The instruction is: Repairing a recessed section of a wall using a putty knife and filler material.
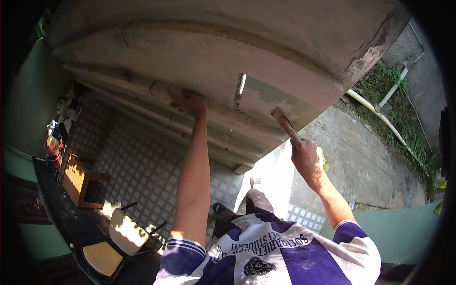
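My right hand (308,160) is closed around the handle of a scraper (288,128). Its blade end meets the painted face of a ledged wall (313,85), beside a pale patch (261,92) with a ragged edge where the pinkish coat is gone. To the left, my left hand (191,103) rests against a ledge of the same wall, fingers apart and in shade, holding no tool that I can see. A narrow bright slot (241,88) cuts through the wall between my hands.
Below lies a tiled floor (142,142). At the lower left are a wooden stool (78,180), a padded chair (126,231) and assorted items (53,142). On the right, white pipes (380,114) run past greenery. Bent metal hooks (152,89) stick out of the wall.
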Demonstrator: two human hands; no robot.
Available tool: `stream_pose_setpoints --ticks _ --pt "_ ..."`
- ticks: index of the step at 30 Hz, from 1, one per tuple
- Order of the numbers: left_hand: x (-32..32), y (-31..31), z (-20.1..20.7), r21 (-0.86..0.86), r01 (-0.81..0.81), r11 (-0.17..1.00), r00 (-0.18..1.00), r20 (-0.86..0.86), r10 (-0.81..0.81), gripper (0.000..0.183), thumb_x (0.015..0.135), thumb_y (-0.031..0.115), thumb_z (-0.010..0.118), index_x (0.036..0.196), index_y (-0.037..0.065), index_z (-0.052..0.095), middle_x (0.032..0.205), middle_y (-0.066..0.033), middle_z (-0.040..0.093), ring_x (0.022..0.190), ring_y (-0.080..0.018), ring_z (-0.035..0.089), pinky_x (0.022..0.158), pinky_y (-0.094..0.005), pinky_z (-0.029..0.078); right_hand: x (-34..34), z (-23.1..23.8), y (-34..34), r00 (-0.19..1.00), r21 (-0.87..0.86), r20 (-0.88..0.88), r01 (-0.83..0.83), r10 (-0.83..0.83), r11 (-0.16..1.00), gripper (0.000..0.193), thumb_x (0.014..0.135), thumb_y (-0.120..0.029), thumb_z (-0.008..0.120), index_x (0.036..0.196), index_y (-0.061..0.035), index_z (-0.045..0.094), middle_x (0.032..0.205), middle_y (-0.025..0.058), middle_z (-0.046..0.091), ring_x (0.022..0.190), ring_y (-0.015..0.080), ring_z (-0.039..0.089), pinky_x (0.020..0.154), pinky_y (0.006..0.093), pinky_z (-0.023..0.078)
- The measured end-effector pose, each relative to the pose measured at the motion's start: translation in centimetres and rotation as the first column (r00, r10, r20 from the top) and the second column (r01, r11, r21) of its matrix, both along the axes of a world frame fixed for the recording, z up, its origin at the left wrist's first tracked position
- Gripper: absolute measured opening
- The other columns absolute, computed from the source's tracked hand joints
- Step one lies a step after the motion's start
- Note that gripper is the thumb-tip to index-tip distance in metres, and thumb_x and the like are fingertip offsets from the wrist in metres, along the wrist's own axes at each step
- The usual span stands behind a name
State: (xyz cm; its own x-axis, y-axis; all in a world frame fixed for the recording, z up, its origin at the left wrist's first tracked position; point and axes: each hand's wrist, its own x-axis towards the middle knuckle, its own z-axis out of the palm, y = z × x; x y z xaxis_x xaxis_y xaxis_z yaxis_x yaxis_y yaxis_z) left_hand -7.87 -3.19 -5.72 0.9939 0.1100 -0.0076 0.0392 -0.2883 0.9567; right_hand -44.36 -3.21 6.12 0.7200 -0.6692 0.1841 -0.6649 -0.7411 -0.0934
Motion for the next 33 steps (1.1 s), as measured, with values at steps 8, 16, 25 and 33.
stream_pose_setpoints --ticks 8,16,25,33 --pt "0.4 0.3 -0.8 0.004 -0.034 0.999 0.998 0.047 0.033 0.063 0.100 0.032 0.043 0.157 0.026 0.016 0.147 -0.0309 0.027 0.123 -0.0541 0.045 0.099 -0.0630 0.042 0.1 0.2 0.6 0.999 0.081 0.045 -0.008 0.004 0.997 0.070 0.095 -0.007 0.053 0.155 -0.0324 0.028 0.064 0.0211 0.061 0.058 0.0412 0.063 0.053 0.0530 0.050" --pt "-0.5 0.0 0.5 -0.030 -0.001 1.000 1.000 -0.016 0.000 0.062 0.101 0.031 0.042 0.158 0.025 0.016 0.150 -0.0317 0.024 0.125 -0.0545 0.044 0.101 -0.0625 0.041 1.6 -1.1 0.4 0.995 0.053 0.098 -0.020 0.015 0.998 0.068 0.094 -0.007 0.055 0.154 -0.0314 0.032 0.064 0.0220 0.061 0.059 0.0417 0.062 0.053 0.0519 0.048" --pt "0.2 -0.4 -0.4 0.002 -0.117 0.993 0.992 0.047 0.116 0.062 0.098 0.026 0.045 0.156 0.026 0.024 0.136 -0.0293 0.038 0.118 -0.0516 0.049 0.099 -0.0613 0.041 1.6 -1.2 1.1 0.988 0.125 0.153 -0.022 0.003 0.992 0.069 0.093 -0.004 0.057 0.153 -0.0285 0.034 0.069 0.0247 0.062 0.063 0.0417 0.064 0.054 0.0503 0.047" --pt "0.6 0.2 -0.6 0.024 -0.071 0.997 0.996 0.048 0.070 0.063 0.101 0.030 0.044 0.157 0.028 0.016 0.146 -0.0305 0.029 0.120 -0.0541 0.048 0.098 -0.0624 0.043 0.5 -2.1 1.1 0.983 0.164 0.183 -0.022 -0.008 0.986 0.069 0.096 -0.007 0.054 0.155 -0.0310 0.028 0.062 0.0250 0.059 0.058 0.0428 0.062 0.053 0.0535 0.046"
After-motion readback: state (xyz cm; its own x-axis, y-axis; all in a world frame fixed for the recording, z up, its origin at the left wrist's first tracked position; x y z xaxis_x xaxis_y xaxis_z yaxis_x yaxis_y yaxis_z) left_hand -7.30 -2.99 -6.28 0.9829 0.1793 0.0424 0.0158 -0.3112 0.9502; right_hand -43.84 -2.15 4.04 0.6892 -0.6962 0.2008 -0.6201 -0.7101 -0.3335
